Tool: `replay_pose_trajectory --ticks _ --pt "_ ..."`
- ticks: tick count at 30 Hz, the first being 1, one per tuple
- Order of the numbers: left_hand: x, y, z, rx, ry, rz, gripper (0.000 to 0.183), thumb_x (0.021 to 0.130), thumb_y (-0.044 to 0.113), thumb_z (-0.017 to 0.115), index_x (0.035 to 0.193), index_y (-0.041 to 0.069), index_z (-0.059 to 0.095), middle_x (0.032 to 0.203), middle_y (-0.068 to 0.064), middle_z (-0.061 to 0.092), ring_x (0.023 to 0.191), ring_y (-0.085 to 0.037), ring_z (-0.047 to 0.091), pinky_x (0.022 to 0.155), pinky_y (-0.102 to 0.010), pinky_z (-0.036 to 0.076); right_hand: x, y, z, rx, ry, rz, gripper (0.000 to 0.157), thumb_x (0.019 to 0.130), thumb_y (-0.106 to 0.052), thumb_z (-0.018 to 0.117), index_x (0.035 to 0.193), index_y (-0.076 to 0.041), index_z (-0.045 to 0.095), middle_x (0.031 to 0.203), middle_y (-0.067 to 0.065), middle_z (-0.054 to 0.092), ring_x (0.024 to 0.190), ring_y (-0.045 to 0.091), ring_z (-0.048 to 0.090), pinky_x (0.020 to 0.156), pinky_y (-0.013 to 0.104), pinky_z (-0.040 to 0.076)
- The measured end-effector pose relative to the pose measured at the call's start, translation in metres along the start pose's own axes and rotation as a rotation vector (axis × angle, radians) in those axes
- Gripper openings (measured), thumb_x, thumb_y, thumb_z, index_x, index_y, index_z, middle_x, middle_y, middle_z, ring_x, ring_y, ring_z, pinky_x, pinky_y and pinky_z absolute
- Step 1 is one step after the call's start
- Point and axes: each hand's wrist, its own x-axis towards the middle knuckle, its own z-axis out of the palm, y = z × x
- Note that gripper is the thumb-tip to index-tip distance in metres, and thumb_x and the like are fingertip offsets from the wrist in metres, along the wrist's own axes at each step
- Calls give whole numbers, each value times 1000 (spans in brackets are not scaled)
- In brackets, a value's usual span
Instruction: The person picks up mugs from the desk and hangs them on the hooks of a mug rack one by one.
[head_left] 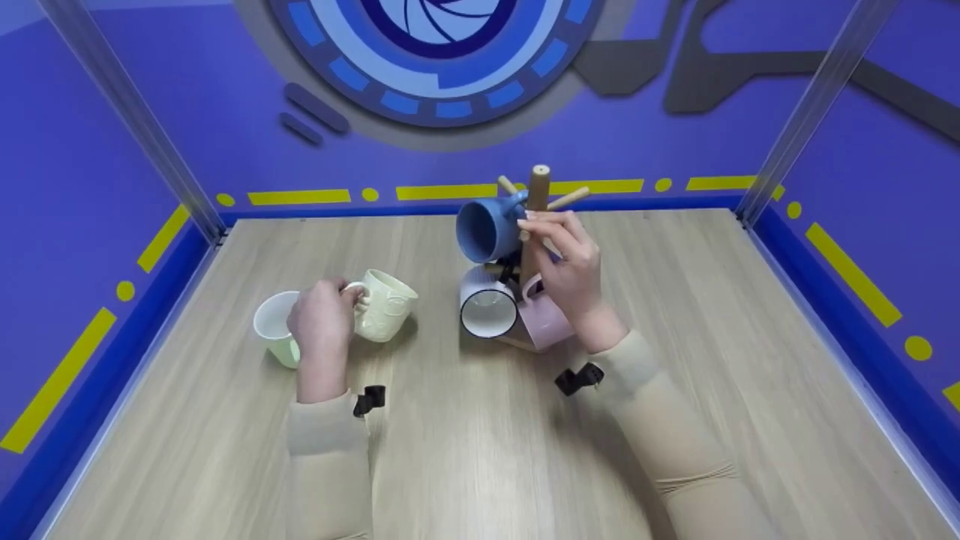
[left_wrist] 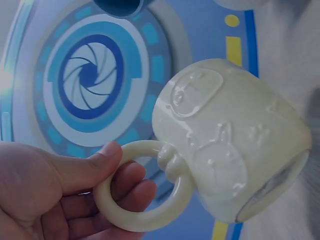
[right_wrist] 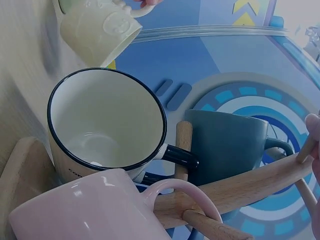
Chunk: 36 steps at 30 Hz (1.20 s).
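Observation:
My left hand [head_left: 322,319] grips the ring handle of a cream mug [head_left: 385,306] with raised animal figures; thumb and curled fingers hold the handle in the left wrist view. The mug is tilted above the table. My right hand [head_left: 574,266] is at the upper part of a wooden mug tree [head_left: 540,187], its fingertips pinching a short peg. On the tree hang a blue mug [head_left: 480,229] at the upper left, a white mug [head_left: 489,307] with a black rim below it, and a pink mug [head_left: 546,321] lower right, partly behind my right hand.
A pale green cup [head_left: 276,319] with a white inside stands on the wood-grain table [head_left: 450,450], partly covered by my left hand. Blue patterned panels [head_left: 375,161] wall in the back and both sides.

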Motion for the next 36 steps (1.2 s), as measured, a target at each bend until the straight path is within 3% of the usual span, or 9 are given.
replay_pose_trajectory --ticks 10,17,21,22,24,27,29,32,36 --pt "-33 30 -25 -64 119 83 28 98 37 68 111 13 79 105 -17 78 100 -49 71 77 -61 52 -4 -1 2 -8 6 -11 22 89 7 74 107 -4 77 106 16 72 105 29 71 101 26 56" --pt "-56 50 -29 -103 163 215 28 94 34 74 111 13 80 105 -11 80 97 -41 75 76 -57 56 -8 -11 -4 -39 -61 -26 30 92 8 67 121 1 72 121 20 68 119 31 67 107 27 52" --pt "-67 62 -24 -123 144 328 26 93 33 74 108 12 81 103 -10 80 93 -36 76 75 -54 57 -10 -36 -9 53 -72 -89 32 88 7 72 120 6 69 121 24 68 120 35 66 109 34 53" --pt "-70 66 -23 -129 146 364 26 93 33 74 106 12 81 102 -9 80 91 -34 76 75 -53 58 -12 -43 -11 75 -126 -82 36 87 3 74 123 6 68 123 23 68 120 34 65 107 34 53" --pt "-74 73 -19 -157 157 443 25 91 33 75 104 12 82 99 -8 81 89 -31 77 74 -51 59 -15 -56 -17 124 -310 -13 52 86 -9 82 132 3 63 134 23 63 127 33 60 107 39 52" --pt "-80 83 -15 -197 170 561 26 89 34 76 101 11 82 95 -5 81 85 -25 78 72 -46 60 -19 -63 -28 113 -673 185 89 77 -24 92 152 -10 47 155 17 48 142 29 48 112 43 47" --pt "-82 88 -13 -223 163 628 26 88 33 76 101 11 82 93 -4 81 82 -22 77 71 -43 61 -20 -62 -34 96 -840 281 102 74 -32 94 159 -17 38 161 13 40 147 29 42 117 51 43" --pt "-85 94 -10 -258 155 672 26 87 31 78 100 10 83 90 -3 80 76 -19 75 68 -39 60 -21 -58 -41 125 -918 342 102 71 -30 96 156 -18 41 154 8 49 139 28 49 113 50 45" --pt "-85 102 2 -430 186 683 22 85 25 81 99 8 83 88 -5 80 74 -16 73 67 -32 61 -17 -55 -50 181 -888 407 93 68 -29 98 147 -14 50 141 4 57 123 28 54 100 44 54"
